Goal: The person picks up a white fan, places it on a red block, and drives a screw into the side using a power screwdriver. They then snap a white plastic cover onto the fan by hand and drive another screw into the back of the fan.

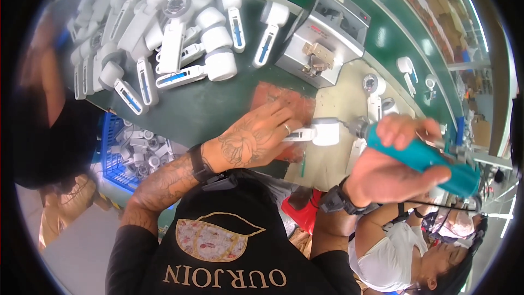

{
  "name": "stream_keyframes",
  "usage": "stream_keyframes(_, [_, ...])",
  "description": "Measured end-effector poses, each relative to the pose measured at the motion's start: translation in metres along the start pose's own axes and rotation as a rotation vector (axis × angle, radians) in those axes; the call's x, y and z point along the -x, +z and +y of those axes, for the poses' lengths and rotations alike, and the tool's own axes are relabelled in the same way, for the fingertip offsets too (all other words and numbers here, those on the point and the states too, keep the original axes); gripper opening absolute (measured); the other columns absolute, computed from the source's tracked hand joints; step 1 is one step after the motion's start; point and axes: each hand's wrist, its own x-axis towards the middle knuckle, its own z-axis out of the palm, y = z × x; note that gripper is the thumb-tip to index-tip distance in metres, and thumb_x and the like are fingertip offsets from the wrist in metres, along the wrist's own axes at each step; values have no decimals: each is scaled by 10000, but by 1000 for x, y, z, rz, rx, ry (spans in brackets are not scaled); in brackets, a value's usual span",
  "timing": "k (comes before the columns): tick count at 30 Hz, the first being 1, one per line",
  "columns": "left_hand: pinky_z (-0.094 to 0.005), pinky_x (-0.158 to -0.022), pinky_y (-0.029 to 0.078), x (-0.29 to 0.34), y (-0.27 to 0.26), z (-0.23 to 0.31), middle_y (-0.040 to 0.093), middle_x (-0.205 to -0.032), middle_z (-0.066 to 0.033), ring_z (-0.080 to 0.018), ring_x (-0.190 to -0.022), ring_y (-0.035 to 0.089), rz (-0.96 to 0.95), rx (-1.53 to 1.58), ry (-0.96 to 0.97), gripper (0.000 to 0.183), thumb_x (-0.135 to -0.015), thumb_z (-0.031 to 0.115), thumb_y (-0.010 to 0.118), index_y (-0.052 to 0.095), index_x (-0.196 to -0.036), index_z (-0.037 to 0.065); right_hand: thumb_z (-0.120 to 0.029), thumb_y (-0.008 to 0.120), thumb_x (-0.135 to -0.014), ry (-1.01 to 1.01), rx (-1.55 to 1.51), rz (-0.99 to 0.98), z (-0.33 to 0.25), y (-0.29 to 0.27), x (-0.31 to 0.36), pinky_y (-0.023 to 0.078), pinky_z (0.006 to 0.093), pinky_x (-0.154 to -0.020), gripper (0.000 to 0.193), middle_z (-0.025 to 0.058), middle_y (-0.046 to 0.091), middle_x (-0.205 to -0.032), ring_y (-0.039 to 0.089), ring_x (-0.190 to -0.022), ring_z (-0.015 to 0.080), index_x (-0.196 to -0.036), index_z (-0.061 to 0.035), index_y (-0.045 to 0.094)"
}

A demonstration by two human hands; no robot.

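My left hand [256,137] lies over the handle of a white round-headed handheld device [326,133], fingers closed round it. The device rests on its side at the bench edge, its head pointing right. In my right hand [382,172] is a teal electric screwdriver [423,159], held level. Its metal tip reaches toward the grey-rimmed end of the device's head; blur hides whether they touch. An orange-brown pad [275,98] lies beyond my left fingers, and a pale mat [335,101] sits under the device's head.
Many similar white devices [174,43] are piled at the back left. A grey metal machine [322,38] stands at the back centre. More devices [374,90] lie to its right. A blue basket [119,172] of white parts sits lower left. People [390,251] are on both sides.
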Motion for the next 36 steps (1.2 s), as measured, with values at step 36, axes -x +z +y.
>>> stream_keyframes(36, [-369, -935, 502, -42, -94, -2, 682, -1174, -89, -195, -1076, 642, 235, 76, -282, 243, -914, 109, 660, 671, -1149, 50, -615, 623, -921, 159, 521, 156, -25, -73, 121, 466, 342, -607, 739, 109, 570, -789, 576, -695, 222, -1199, 58, 497])
